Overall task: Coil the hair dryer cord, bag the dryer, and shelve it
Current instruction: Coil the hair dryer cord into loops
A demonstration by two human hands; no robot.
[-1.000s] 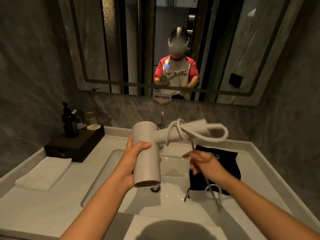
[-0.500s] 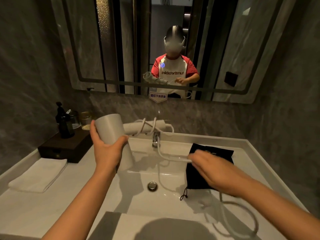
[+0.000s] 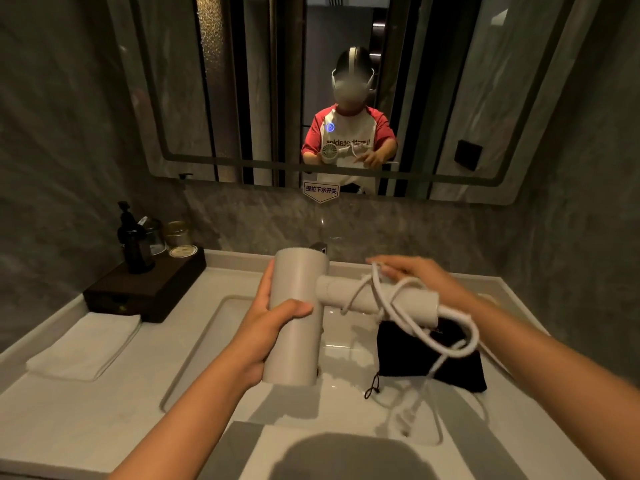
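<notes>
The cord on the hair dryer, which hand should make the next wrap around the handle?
The right hand. It already pinches the cord at the handle, with loose loops trailing toward the black bag. The left hand is clamped around the hair dryer barrel, steadying it.

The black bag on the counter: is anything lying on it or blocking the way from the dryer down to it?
Partly. The hair dryer is held above the sink in the left hand, while loose cord loops hang from the handle across the black bag. Nothing else visible sits on the bag.
</notes>
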